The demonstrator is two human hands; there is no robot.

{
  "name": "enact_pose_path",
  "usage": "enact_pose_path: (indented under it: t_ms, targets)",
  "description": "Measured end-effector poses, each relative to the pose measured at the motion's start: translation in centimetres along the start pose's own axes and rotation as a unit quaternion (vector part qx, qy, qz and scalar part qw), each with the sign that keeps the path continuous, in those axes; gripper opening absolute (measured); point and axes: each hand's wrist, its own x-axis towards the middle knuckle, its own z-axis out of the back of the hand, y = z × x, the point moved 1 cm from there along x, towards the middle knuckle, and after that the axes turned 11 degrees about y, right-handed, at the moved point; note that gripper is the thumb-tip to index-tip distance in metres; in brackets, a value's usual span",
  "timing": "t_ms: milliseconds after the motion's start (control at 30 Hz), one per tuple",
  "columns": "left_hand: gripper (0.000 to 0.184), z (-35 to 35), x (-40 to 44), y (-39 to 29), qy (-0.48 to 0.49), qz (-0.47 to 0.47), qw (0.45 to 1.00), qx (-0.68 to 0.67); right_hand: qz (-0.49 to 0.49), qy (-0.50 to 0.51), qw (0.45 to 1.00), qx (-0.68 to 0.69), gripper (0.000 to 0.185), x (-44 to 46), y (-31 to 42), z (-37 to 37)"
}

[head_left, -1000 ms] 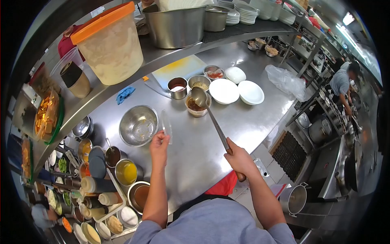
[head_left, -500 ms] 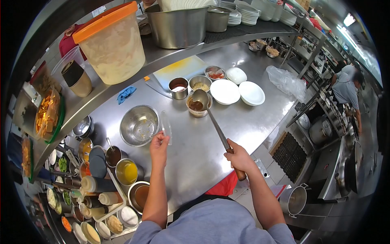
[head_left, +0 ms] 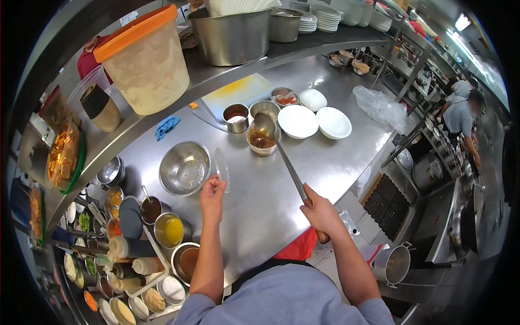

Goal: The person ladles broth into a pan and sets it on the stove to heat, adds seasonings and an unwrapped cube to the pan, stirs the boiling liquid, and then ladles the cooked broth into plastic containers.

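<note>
My right hand [head_left: 320, 212] is wrapped round the wooden handle of a long metal ladle [head_left: 291, 169]. The ladle's bowl is tipped over a round container of dark brown sauce [head_left: 261, 142]. Pinched between the fingers of my left hand [head_left: 213, 196] is a clear plastic lid [head_left: 222, 169], held on edge. A metal mixing bowl [head_left: 185, 168] with some residue stands just left of the lid. Behind the sauce container are a metal pot [head_left: 236, 117] with red and white contents and a metal bowl [head_left: 265, 110]. White bowls [head_left: 298, 122] stand to the right.
A shelf [head_left: 214, 76] with a large orange-lidded tub [head_left: 146, 65] crosses above the counter. Sauce pots, including a yellow one [head_left: 169, 230], crowd the left. A cutting board [head_left: 235, 95] and plastic bag [head_left: 381, 109] lie farther back. Another person [head_left: 459, 116] stands at the right.
The ladle's bowl has shifted and turned slightly over the sauce container, and more of the sauce shows. My left hand keeps the lid in place. The person at the right has changed posture.
</note>
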Motion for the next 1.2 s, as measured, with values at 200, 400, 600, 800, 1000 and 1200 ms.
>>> enact_pose_path:
  t_ms: [200, 400, 600, 800, 1000, 1200]
  targets:
    - [0.013, 0.1, -0.1, -0.3, -0.001, -0.001, 1.000, 0.001, -0.036, 0.096, 0.975, 0.197, 0.069, 0.4, -0.3, 0.0]
    - [0.014, 0.3, -0.1, -0.1, -0.006, -0.005, 1.000, 0.000, 0.031, 0.008, 0.999, -0.011, 0.065, 1.5, -1.3, -1.0]
    - [0.014, 0.8, -0.2, 0.1, -0.015, -0.009, 1.000, 0.001, -0.029, 0.008, 0.997, -0.074, 0.066, -0.1, 0.9, -0.4]
    - [0.014, 0.7, -0.1, 0.5, -0.015, -0.006, 1.000, 0.002, -0.004, 0.018, 1.000, 0.004, 0.066, -0.1, 0.4, -0.2]
    - [0.013, 0.5, -0.2, 0.3, -0.014, -0.007, 1.000, 0.011, -0.020, 0.070, 0.992, 0.101, 0.066, 1.3, -1.3, -1.2]
    - [0.012, 0.7, -0.3, 0.0, -0.016, -0.004, 1.000, 0.013, -0.020, 0.062, 0.993, 0.102, 0.066, 1.9, -1.4, -1.3]
